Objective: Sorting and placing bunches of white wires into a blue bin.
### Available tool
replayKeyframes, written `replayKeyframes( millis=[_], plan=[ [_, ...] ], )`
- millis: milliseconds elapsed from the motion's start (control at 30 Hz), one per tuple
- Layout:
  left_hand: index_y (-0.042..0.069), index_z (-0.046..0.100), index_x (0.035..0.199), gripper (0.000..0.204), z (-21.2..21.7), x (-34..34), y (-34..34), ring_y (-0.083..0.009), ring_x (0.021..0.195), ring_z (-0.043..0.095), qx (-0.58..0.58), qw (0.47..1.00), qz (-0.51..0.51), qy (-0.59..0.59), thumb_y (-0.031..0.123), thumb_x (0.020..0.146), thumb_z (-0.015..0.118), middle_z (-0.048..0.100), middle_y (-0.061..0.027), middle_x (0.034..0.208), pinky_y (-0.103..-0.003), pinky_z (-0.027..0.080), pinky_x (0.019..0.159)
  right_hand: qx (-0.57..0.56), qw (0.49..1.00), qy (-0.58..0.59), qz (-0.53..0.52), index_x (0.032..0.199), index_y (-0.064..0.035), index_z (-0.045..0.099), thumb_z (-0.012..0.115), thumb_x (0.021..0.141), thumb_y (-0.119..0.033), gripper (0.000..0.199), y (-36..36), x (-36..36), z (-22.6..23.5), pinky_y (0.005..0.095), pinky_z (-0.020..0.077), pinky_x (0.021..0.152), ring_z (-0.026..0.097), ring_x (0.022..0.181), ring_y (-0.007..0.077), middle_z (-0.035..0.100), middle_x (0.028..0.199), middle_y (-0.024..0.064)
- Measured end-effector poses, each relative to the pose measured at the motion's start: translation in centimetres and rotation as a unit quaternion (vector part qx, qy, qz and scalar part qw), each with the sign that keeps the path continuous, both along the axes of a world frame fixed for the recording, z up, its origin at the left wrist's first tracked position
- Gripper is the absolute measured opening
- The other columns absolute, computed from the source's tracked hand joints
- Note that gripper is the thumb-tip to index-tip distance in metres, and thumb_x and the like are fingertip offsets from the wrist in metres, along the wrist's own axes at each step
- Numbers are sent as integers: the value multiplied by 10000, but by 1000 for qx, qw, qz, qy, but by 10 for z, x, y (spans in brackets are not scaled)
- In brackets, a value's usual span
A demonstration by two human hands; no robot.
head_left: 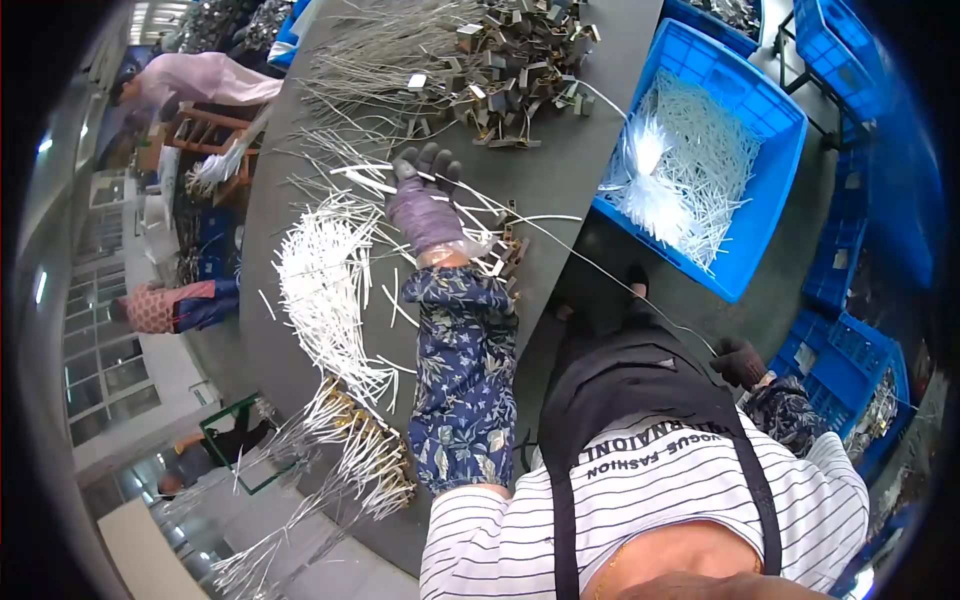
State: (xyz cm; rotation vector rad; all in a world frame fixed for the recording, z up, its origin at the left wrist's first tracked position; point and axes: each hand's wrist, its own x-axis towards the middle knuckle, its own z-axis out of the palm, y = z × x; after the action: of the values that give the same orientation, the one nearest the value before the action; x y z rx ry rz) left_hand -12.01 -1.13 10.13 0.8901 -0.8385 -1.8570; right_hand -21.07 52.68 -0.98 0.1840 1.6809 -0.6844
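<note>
Head view: right grip (740, 366) clenched on a long wire (600, 269) trailing from the surface (568, 162); left grip (425, 200) over white tubes (362, 180), closure unclear — a blue crate (755, 240) holds thin strands (710, 130) and a clear bag (648, 165).

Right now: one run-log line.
left hand: over table, beside white tube pile | right hand: at thin wire, off table | table: metal-part heap | right of table: blue crate
</note>
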Motion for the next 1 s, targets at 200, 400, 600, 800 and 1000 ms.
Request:
replayKeyframes(
  millis=[200,400,600,800,1000],
  plan=[
    [57,507,1091,242,22,-3,3,-256,710,666,-13,997,20,-69,267,972,487,661,-160,952,-328,587,566,-4,999,31,21,845,-59,582,724,692,-123,218,-1,-8,3,289,366,409,488,472,124,514,608,29],
    [61,567,1028,272,-3,-3,60,-219,762,672,-26,992,-96,-79,320,946,542,676,-126,968,-345,579,627,-14,993,93,77,846,-43,584,706,695,-91,201,-9,-8,14,301,341,419,460,472,125,533,630,39],
    [53,556,1013,207,-29,32,51,-293,794,678,82,994,-40,65,247,962,508,660,-177,995,-401,611,648,-5,1000,20,16,776,-59,591,730,709,-110,162,27,-9,-5,272,354,398,479,459,105,555,612,31],
    [65,586,979,205,-34,45,42,-273,773,675,82,992,-39,91,263,941,548,675,-153,945,-411,595,614,-16,998,22,48,762,-63,586,722,721,-104,147,29,-9,-15,267,353,397,479,461,95,562,606,31],
    [24,619,971,269,-66,41,117,-207,766,656,68,975,-193,-89,285,927,570,664,-90,847,-353,565,673,-51,995,37,82,742,-52,581,694,732,-114,130,-59,-9,44,266,344,411,474,473,98,538,591,34]
  ],
)
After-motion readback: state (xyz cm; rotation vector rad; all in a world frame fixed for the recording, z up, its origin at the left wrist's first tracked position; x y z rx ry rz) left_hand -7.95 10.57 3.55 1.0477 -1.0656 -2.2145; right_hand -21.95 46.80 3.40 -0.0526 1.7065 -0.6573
